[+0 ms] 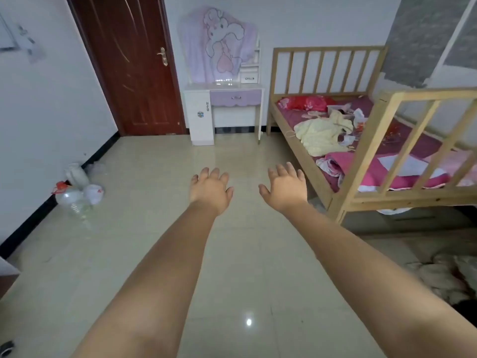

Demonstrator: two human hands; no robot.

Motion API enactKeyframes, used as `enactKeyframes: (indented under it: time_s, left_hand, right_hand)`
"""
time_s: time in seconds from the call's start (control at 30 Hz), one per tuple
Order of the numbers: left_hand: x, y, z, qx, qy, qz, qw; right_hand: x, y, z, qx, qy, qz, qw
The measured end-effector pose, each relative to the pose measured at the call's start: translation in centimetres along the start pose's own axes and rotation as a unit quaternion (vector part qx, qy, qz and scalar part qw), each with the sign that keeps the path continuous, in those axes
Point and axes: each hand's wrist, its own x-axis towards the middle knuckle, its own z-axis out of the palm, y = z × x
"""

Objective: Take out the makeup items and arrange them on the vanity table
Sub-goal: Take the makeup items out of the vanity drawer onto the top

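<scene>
A white vanity table (pixel 200 87) with a lilac drawer (pixel 235 97) stands against the far wall, across the tiled floor. A pink cartoon cloth (pixel 219 45) covers its mirror. No makeup items show on its top. Both my arms stretch forward over the floor. My left hand (pixel 210 191) and my right hand (pixel 285 188) are held out palm down, fingers spread, holding nothing. They are far short of the vanity.
A brown door (pixel 129 63) is left of the vanity. A wooden bed (pixel 361 140) with pink bedding and scattered clothes fills the right side. Plastic bottles and bags (pixel 77 187) lie by the left wall. A pile of cloth (pixel 444 277) lies on the floor at lower right.
</scene>
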Motion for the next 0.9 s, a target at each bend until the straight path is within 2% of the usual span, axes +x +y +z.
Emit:
enactKeyframes:
  time_s: [0.2, 0.53, 0.77, 0.9]
  left_hand:
    - [12.2, -2.3, 3.7, 0.01, -0.022, -0.017, 1.0]
    - [36.2, -5.6, 4.1, -0.003, -0.019, -0.049, 0.999]
    - [53.9, -11.4, 7.1, -0.014, -0.018, -0.058, 0.998]
    - [65.9, -15.7, 7.6, -0.007, -0.02, -0.047, 0.999]
  right_hand:
    - [12.7, 0.6, 4.3, 0.005, -0.017, -0.014, 1.0]
    - [37.9, 2.0, 5.3, 0.009, -0.017, -0.011, 1.0]
    - [56.3, -0.3, 9.4, 0.006, -0.015, -0.023, 1.0]
    - [68.4, -1.6, 10.3, 0.01, 0.003, -0.003, 1.0]
